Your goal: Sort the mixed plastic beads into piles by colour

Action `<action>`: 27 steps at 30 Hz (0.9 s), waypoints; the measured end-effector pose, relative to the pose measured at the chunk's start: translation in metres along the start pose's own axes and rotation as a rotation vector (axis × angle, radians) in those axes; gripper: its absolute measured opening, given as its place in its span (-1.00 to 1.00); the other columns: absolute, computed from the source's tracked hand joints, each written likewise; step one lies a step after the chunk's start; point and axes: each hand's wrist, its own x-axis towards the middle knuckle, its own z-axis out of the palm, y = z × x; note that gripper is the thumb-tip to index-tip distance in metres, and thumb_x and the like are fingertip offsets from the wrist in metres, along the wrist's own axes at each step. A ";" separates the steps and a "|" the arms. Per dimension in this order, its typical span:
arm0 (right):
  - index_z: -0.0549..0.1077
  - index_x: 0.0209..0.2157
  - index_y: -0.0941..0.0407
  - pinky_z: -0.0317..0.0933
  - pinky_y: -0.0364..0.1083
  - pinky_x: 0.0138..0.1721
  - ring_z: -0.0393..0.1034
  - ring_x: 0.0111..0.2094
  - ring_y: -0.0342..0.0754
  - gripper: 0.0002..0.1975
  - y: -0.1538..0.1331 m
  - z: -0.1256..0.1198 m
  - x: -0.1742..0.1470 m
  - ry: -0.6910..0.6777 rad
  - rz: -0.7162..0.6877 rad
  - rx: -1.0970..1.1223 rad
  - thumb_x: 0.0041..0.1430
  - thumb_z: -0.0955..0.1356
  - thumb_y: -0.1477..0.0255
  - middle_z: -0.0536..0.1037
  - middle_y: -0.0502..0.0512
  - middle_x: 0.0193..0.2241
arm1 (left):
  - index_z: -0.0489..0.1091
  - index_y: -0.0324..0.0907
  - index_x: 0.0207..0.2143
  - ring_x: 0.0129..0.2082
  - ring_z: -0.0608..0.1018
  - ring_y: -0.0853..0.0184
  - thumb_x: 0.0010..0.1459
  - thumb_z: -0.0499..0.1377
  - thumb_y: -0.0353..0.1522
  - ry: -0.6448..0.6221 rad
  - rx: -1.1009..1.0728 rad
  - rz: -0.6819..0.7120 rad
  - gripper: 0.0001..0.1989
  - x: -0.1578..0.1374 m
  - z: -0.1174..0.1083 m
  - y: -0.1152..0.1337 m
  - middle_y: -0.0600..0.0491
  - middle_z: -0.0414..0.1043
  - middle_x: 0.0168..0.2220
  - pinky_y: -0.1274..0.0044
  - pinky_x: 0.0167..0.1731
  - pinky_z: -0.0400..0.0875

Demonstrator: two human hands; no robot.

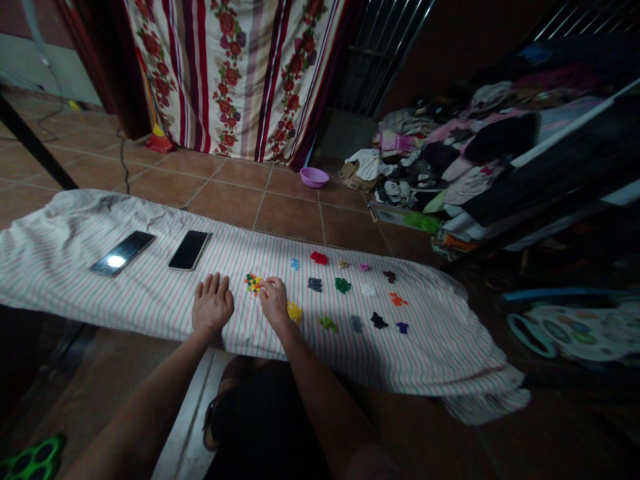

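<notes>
Right hand (274,300): fingers bent, tips at the right side of the mixed pile (253,285) of small coloured pieces. Whether I have a piece pinched between thumb and finger, I cannot tell; too small and blurred. Left hand (213,302): open, palm down, fingers spread slightly, resting on the striped cloth (240,250) just left of that pile.

Mixed pile: green, yellow, orange and red showing; between my two hands, about midway between the near and far edges of the table, which the cloth covers.

Yellow pile (294,313): just beside my right wrist, toward the near edge. From it toward the right end, a loose near row: lime pile (328,323), grey pile (357,324), black pile (379,321), dark blue pile (403,328).

Middle row: dark grey pile (315,285), green pile (343,285), white pile (369,289), orange pile (398,299).

Row nearest the far edge: light blue pile (295,265), red pile (319,258), tan pile (343,264), pink pile (364,267), brown pile (389,276). Piles stand apart.

Toward the left end: two phones lying flat, the nearer phone (189,251) dark, the farther phone (123,254) with a bright glare.

Beyond the far edge: tiled floor (235,200), purple bowl (315,177), flowered curtain (235,80); heaped clothes (425,150) off to the right.
</notes>
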 end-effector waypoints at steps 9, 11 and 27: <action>0.56 -0.16 0.08 0.16 -0.06 0.09 0.29 -0.03 -0.03 -0.76 0.002 0.004 -0.004 -0.018 -0.083 0.001 0.20 0.31 0.54 0.50 0.10 -0.15 | 0.30 -0.23 0.16 0.27 0.22 0.09 0.25 -0.12 -0.30 -0.006 -0.014 -0.014 -0.51 0.000 0.001 -0.001 -0.14 0.23 0.23 0.22 0.23 0.05; 0.56 -0.17 0.08 0.17 -0.06 0.06 0.29 -0.06 -0.03 -0.79 0.000 0.005 -0.002 -0.008 -0.068 0.007 0.20 0.32 0.51 0.49 0.10 -0.17 | 0.30 -0.23 0.16 0.27 0.22 0.09 0.24 -0.12 -0.30 -0.004 -0.008 -0.011 -0.51 0.000 0.001 -0.001 -0.15 0.23 0.23 0.22 0.23 0.04; 0.50 -0.29 0.11 0.20 -0.06 0.00 0.37 -0.15 -0.04 -0.90 -0.003 0.003 0.003 0.031 0.037 0.010 0.18 0.33 0.47 0.53 0.09 -0.27 | 0.29 -0.29 0.16 0.26 0.21 0.08 0.23 -0.13 -0.30 -0.010 -0.021 0.006 -0.48 -0.002 -0.007 0.003 -0.20 0.25 0.21 0.23 0.23 0.00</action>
